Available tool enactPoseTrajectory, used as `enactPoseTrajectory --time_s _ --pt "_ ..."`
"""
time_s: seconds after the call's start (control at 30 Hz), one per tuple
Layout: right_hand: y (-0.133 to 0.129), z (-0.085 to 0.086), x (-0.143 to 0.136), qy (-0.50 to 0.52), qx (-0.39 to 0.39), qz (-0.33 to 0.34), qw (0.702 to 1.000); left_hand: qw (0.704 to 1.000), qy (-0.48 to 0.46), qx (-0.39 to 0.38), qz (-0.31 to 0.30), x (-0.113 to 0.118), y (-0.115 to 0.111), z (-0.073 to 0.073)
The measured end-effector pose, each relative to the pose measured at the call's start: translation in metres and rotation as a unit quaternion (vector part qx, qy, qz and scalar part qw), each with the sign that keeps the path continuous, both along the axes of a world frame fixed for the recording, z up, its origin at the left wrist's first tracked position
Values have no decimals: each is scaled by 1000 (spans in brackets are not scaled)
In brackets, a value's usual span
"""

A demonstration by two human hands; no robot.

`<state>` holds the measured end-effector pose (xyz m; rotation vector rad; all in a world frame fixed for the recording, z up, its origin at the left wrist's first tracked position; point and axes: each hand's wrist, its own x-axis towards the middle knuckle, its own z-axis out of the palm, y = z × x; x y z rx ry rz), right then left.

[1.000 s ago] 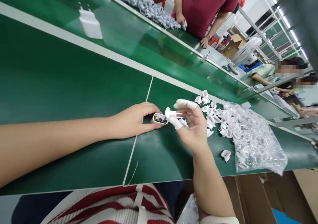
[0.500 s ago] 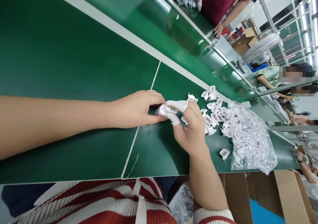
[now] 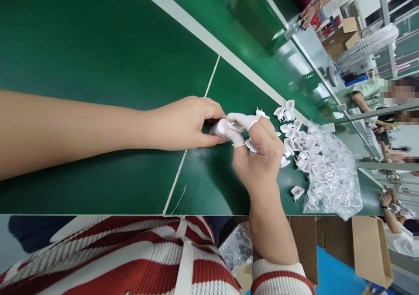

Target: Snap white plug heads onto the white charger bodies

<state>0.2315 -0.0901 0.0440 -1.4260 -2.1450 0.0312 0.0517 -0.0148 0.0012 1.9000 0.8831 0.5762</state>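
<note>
My left hand [image 3: 194,122] is closed on a small white plastic piece [image 3: 220,130], thumb below and fingers above, just over the green bench. From the other side my right hand [image 3: 260,151], with white finger cots on its thumb and forefinger, pinches the same piece where a white plug part seems to join it. The cots hide much of the contact. Beyond my right hand lies a scatter of white two-pin plug parts [image 3: 290,145], some partly covered by it. One single plug part [image 3: 297,193] lies apart near the bench's front edge.
A clear plastic bag [image 3: 337,173] of white plug parts rests at the right. Open cardboard boxes [image 3: 371,251] stand below the bench edge. Behind a glass-like divider, a co-worker's hand [image 3: 309,15] rests near a white fan [image 3: 369,42]. Other people work farther right.
My view has shifted, so the bench and hands appear higher and slightly to the right. Both hands stay on the white piece, with little change in grip.
</note>
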Motion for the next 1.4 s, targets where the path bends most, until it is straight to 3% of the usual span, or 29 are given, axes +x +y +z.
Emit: enactPoseTrajectory --time_s 0.27,0.43,0.57,0.77,0.97,1.07,1.17,1.27,1.4 --pt "4 4 -1 -127 79 -43 988 998 18 67 -13 -4 -1 2" --pt "8 16 5 -134 50 11 990 997 2 69 -19 -3 1 0" --pt "7 13 4 -147 43 -18 988 997 1 76 -5 -1 -1 1" --pt "2 -4 2 -118 93 -57 987 996 -21 89 4 -1 -4 1" --pt "-1 -10 5 0 13 -61 998 995 -31 98 -4 -2 -5 -1" --pt "1 -10 9 116 -39 -15 992 997 -70 33 1 -3 -6 -1" --pt "2 -7 14 169 -37 35 984 984 -149 -96 0 -5 -6 2" --pt "1 -1 20 170 -13 61 983 960 -202 -196 -8 -5 -5 7" --pt "0 4 24 103 2 103 989 940 -220 -256 -53 -7 -4 15"
